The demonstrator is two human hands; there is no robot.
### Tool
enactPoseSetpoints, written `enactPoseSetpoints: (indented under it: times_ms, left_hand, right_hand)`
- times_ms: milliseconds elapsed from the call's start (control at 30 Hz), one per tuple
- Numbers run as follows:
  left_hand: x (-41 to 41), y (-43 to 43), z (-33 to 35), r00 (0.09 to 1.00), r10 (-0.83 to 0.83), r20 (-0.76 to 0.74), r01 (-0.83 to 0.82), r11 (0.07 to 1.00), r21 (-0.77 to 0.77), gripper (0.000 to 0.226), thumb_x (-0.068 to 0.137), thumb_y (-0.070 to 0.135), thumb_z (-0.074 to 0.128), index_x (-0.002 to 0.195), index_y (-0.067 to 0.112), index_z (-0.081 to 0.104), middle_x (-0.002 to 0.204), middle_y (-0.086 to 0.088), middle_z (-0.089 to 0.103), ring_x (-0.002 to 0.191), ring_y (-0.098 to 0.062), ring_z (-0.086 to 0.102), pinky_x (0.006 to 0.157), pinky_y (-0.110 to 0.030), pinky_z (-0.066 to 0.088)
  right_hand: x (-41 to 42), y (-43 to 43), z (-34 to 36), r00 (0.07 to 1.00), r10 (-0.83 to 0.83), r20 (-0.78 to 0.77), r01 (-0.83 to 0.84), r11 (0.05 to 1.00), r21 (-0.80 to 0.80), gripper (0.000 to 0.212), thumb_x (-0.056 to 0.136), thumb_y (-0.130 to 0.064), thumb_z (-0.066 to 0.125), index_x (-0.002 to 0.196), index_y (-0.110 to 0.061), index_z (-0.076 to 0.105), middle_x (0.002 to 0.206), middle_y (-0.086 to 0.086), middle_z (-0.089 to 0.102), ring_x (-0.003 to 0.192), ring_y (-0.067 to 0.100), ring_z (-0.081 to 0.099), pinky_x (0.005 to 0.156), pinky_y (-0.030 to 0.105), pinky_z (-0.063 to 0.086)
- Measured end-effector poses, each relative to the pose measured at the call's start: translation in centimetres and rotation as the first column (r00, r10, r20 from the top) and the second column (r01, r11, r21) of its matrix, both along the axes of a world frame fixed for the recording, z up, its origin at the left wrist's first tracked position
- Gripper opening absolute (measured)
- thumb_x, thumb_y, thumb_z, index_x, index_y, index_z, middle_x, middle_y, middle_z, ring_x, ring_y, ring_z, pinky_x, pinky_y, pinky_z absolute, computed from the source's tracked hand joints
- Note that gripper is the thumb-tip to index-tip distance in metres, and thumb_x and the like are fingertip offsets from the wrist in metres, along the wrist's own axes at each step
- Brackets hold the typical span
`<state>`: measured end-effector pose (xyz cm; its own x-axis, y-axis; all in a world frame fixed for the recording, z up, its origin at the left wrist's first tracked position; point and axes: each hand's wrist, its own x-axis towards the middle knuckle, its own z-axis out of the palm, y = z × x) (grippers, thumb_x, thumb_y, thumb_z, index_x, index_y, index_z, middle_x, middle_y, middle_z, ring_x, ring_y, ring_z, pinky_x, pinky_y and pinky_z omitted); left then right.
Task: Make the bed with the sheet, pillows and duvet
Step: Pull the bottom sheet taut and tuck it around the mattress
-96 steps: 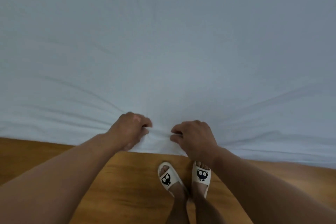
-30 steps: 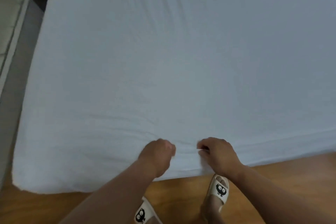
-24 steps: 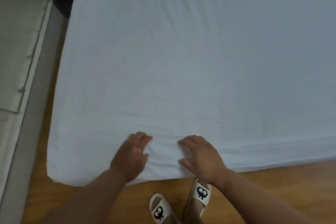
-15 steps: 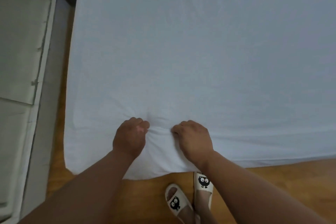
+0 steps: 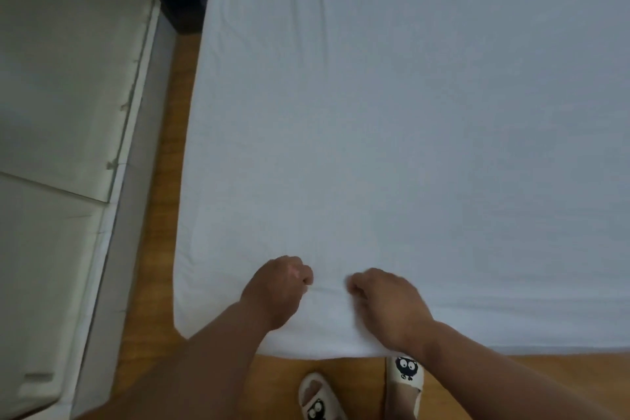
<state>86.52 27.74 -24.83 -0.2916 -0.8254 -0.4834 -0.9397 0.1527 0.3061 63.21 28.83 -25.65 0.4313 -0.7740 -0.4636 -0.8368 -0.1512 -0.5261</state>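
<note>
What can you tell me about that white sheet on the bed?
The sheet is plain white, soft-looking cloth, lying spread almost flat and faintly creased at the far end. Its near edge drapes down toward the wooden floor. The left hand and right hand grip it near that edge, a small ridge between them.

1. Both forearms are showing bare, the left forearm [image 5: 211,361] running down to the left grip [image 5: 278,290] and the right forearm [image 5: 504,375] to the right grip [image 5: 387,305].
2. The person is wearing cream open-toed slide slippers, a left slipper [image 5: 318,399] and a right slipper [image 5: 404,375], on bare feet.
3. Each slipper's strap is carrying a black cartoon creature with big round white eyes.
</note>
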Motion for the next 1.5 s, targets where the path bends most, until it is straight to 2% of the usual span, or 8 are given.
enactPoseSetpoints:
  times_ms: [133,333,633,833,933,1033,1333,1500]
  left_hand:
    - [7.5,1.4,1.1,0.99,-0.028,0.135,0.031,0.999,-0.025,0.065,0.087,0.046,0.065,0.144,0.022,0.045,0.141,0.006,0.043,0.127,-0.015,0.043,0.107,-0.026,0.04]
    - [13.6,1.6,0.3,0.907,0.185,0.378,-0.162,0.983,-0.092,0.083,0.082,0.075,0.054,0.136,0.015,0.036,0.125,-0.002,0.041,0.106,-0.014,0.048,0.085,-0.025,0.052]
    - [18.3,-1.4,-2.2,0.815,0.545,0.197,-0.569,0.817,0.095,0.087,0.085,0.076,0.045,0.126,0.0,0.049,0.118,-0.017,0.061,0.089,-0.024,0.057,0.07,-0.031,0.044]
    - [19.1,-3.6,-2.5,0.942,0.266,0.207,-0.304,0.935,0.184,0.057,0.099,0.029,0.052,0.153,0.022,0.033,0.122,-0.013,0.056,0.107,-0.027,0.059,0.08,-0.03,0.051]
    - [20.7,-2.9,-2.5,0.967,0.228,0.116,-0.244,0.957,0.155,0.04,0.102,0.038,0.047,0.111,0.005,0.068,0.1,-0.012,0.067,0.093,-0.028,0.065,0.078,-0.035,0.051]
    - [21.8,-0.4,-2.1,0.959,0.282,0.023,-0.282,0.944,0.169,0.041,0.101,0.04,0.05,0.087,0.006,0.069,0.089,-0.009,0.07,0.083,-0.025,0.065,0.073,-0.033,0.05]
    - [21.2,-8.2,0.9,0.919,-0.238,0.314,0.074,0.887,0.455,0.052,0.1,0.054,0.037,0.104,0.009,0.063,0.108,-0.011,0.066,0.102,-0.026,0.063,0.079,-0.031,0.046]
    - [24.6,-21.1,2.2,0.875,-0.396,0.279,0.377,0.918,0.121,0.026,0.096,0.028,0.053,0.118,0.014,0.057,0.117,-0.009,0.061,0.106,-0.028,0.059,0.088,-0.033,0.047]
  right_hand:
    - [5.7,3.0,0.7,0.986,0.058,0.159,-0.061,0.998,0.013,0.052,0.086,-0.042,0.056,0.137,-0.038,0.046,0.134,-0.017,0.046,0.122,0.01,0.044,0.102,0.026,0.039]
    - [14.8,3.9,-1.8,0.987,-0.152,0.05,0.158,0.975,-0.158,0.032,0.09,-0.03,0.055,0.121,-0.032,0.063,0.117,-0.013,0.06,0.11,0.013,0.053,0.09,0.027,0.044]
    - [16.9,3.2,-3.4,0.921,-0.387,-0.053,0.376,0.914,-0.152,0.013,0.084,-0.034,0.07,0.095,-0.037,0.075,0.099,-0.018,0.074,0.09,0.008,0.067,0.071,0.022,0.04]
    - [16.8,2.4,-2.1,0.909,-0.4,-0.12,0.403,0.915,-0.003,0.011,0.08,-0.037,0.075,0.091,-0.039,0.075,0.091,-0.018,0.074,0.083,0.005,0.061,0.069,0.02,0.037]
    - [16.7,3.9,-1.9,0.887,-0.457,-0.061,0.459,0.888,0.035,0.011,0.081,-0.037,0.075,0.092,-0.038,0.075,0.093,-0.021,0.073,0.085,0.0,0.061,0.074,0.017,0.043]
    - [17.5,5.9,-2.0,0.874,-0.484,-0.032,0.485,0.874,0.021,0.012,0.084,-0.036,0.073,0.095,-0.036,0.075,0.095,-0.026,0.072,0.082,-0.006,0.058,0.073,0.005,0.037]
    - [23.7,2.9,0.4,0.791,-0.612,-0.021,0.61,0.784,0.117,0.019,0.076,-0.03,0.059,0.093,-0.034,0.067,0.089,-0.016,0.063,0.083,0.006,0.06,0.075,0.023,0.046]
    - [32.5,-2.2,1.1,0.682,-0.712,0.166,0.704,0.701,0.111,0.029,0.087,-0.039,0.056,0.115,-0.036,0.065,0.111,-0.016,0.061,0.101,0.005,0.059,0.089,0.021,0.044]
